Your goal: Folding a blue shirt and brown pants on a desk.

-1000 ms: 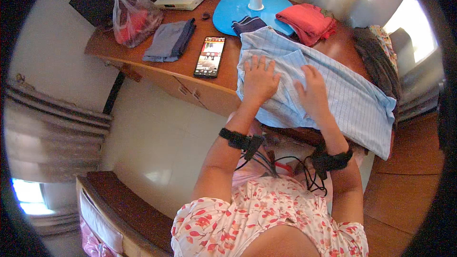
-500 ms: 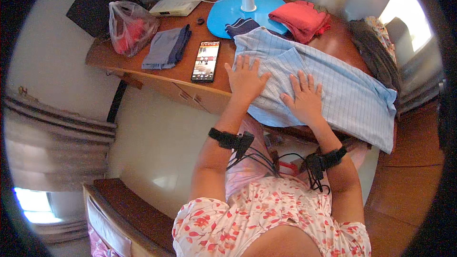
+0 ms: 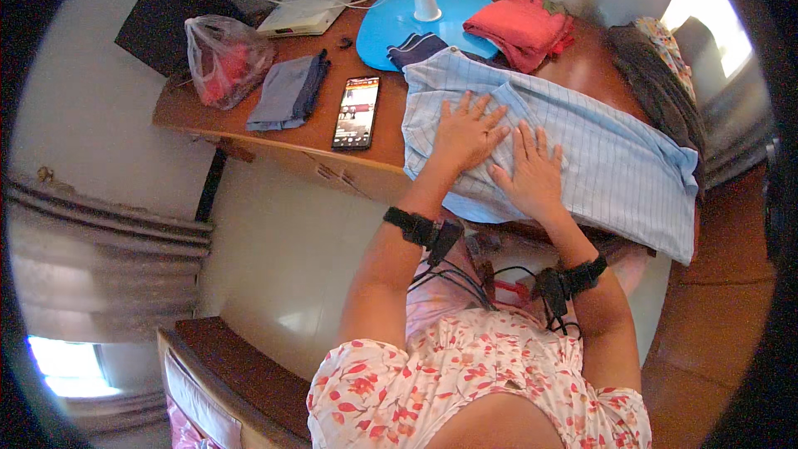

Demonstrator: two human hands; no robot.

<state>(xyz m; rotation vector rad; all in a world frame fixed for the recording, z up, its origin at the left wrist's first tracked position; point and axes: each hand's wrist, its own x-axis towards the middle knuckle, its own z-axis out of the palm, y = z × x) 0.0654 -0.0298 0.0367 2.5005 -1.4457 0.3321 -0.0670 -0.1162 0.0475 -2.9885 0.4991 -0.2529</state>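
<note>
A light blue striped shirt (image 3: 615, 145) lies folded lengthwise across the wooden desk, its right end hanging over the front edge. My left hand (image 3: 467, 133) rests flat on its left part, fingers spread. Close beside it, my right hand (image 3: 533, 170) presses on the cloth, also with outstretched fingers. Neither hand grips anything. A folded dark navy garment (image 3: 418, 50) peeks out behind the shirt's left end. Left of the shirt, a phone (image 3: 356, 113) with a lit screen lies face up.
Folded grey-blue cloth (image 3: 287, 91) and a plastic bag (image 3: 229, 62) with something red occupy the desk's left. Behind stand a white box-shaped device (image 3: 306, 11) and a blue stand base (image 3: 391, 21) with a white pole. Folded red cloth (image 3: 522, 32) and dark clothing (image 3: 652, 75) lie farther right.
My left hand has slid right across the shirt, from near its left edge to beside my right hand. The right hand stays in nearly the same place.
</note>
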